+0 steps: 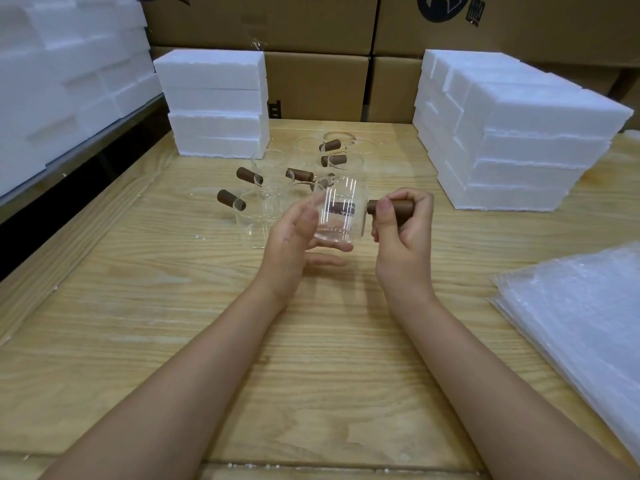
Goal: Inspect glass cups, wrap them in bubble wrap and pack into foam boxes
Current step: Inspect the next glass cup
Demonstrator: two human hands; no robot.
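Note:
A clear glass cup [341, 209] with a brown wooden handle [393, 205] is held above the wooden table [173, 306]. My right hand [403, 230] grips the handle, fingers curled round it. My left hand [299, 237] supports the cup from the left and below with straight fingers. Behind it, several more glass cups with brown handles [277, 174] stand on the table. A stack of bubble wrap sheets [581, 313] lies at the right edge.
White foam boxes are stacked at the back centre [214, 102], at the right [512, 133] and on a shelf at the left [62, 64]. Cardboard cartons [318, 88] form a wall behind the table.

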